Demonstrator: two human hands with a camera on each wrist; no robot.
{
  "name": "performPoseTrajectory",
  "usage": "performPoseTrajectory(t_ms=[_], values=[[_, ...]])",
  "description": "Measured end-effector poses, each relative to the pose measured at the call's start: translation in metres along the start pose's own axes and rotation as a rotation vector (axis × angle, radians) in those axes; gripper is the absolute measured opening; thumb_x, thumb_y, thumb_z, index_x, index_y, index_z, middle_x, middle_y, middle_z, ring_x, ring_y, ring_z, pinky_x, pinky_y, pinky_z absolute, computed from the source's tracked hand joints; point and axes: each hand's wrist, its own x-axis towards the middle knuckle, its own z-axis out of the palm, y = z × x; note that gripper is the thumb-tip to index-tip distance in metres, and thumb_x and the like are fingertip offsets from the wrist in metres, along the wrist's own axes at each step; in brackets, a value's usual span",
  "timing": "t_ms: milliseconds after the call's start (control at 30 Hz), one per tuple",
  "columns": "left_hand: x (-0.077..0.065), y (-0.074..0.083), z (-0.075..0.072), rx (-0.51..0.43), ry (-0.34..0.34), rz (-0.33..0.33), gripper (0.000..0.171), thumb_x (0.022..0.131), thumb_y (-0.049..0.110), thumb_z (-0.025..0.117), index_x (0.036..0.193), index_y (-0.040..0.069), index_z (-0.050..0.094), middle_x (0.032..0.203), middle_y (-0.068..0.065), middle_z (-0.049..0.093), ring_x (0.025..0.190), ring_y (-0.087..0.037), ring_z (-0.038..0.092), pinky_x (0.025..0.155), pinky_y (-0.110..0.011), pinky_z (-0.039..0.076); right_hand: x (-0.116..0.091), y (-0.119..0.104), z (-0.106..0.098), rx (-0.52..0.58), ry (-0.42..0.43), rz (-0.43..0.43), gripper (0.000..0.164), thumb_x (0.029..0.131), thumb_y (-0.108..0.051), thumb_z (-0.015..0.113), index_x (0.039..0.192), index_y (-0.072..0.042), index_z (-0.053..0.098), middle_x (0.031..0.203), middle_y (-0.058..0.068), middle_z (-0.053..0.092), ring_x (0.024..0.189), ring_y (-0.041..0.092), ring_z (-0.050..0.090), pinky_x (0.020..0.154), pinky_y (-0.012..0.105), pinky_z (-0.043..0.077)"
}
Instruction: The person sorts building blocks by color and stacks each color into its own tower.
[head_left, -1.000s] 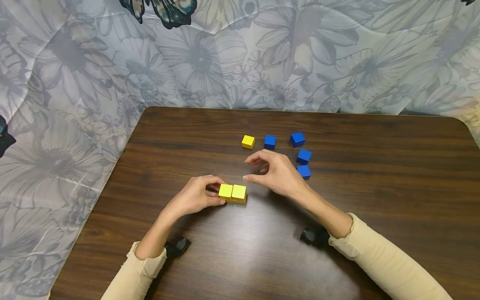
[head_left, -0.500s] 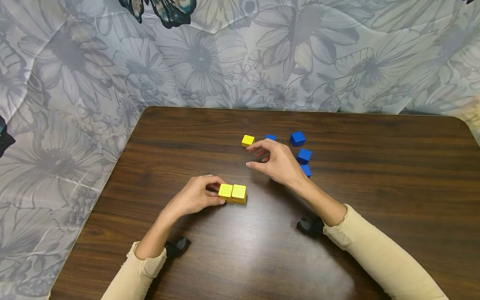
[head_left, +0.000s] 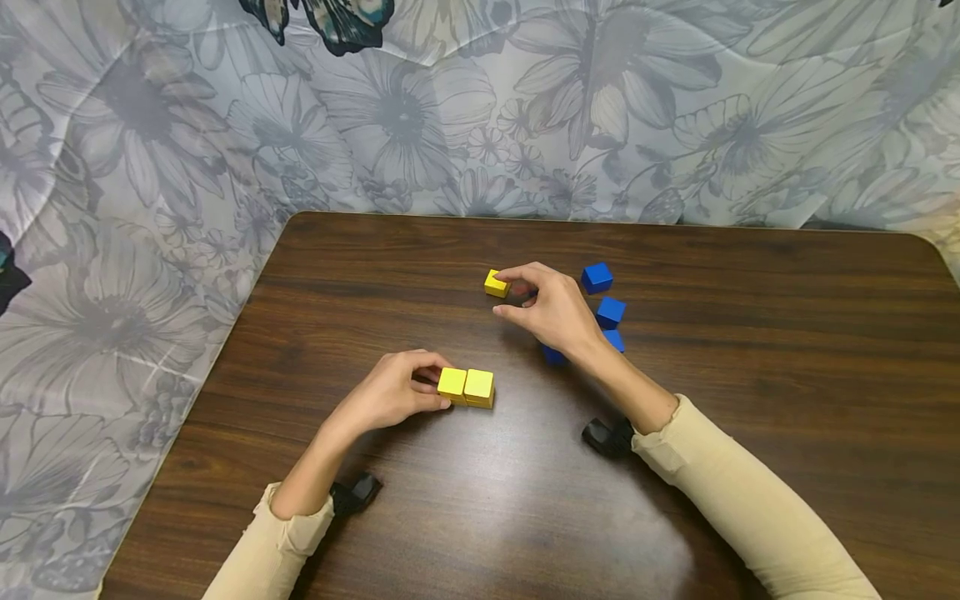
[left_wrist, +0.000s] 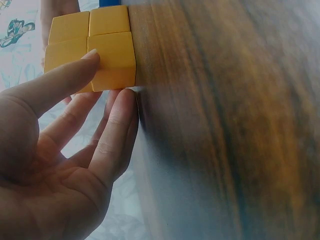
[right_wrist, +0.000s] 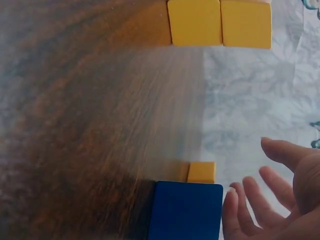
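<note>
My left hand pinches the left end of a yellow block stack, thumb on the near face and fingers at the far side. In the left wrist view, the yellow blocks form a tight two-by-two face beside the table. My right hand is in the air, thumb and index apart, with nothing between them. Its index fingertip overlaps a lone yellow cube in the head view. A blue cube shows partly from under this hand; in the right wrist view a blue cube stands beside the fingers.
Right of the right hand stand more blue cubes, one at the back, one in the middle and one partly behind the wrist. The dark wooden table ends at a floral cloth.
My right hand has moved away from me toward the lone yellow cube, covering the blue cube beside it and uncovering another blue cube nearer me. The left hand and its yellow blocks stay put.
</note>
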Motion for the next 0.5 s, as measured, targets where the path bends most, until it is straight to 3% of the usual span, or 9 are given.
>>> performPoseTrajectory(t_ms=[500], values=[[0.000,-0.003,0.000,-0.001,0.000,0.017,0.033,0.079,0.004,0.084,0.109,0.010,0.072,0.105,-0.006,0.068,0.099,-0.020,0.067,0.080,-0.022,0.056,0.014,0.003,0.004,-0.045,-0.006,0.138,0.049,0.085,-0.022,0.081,0.131,-0.017,0.066,0.112,0.008,0.071,0.093,0.019,0.070,0.072,0.037,0.056]])
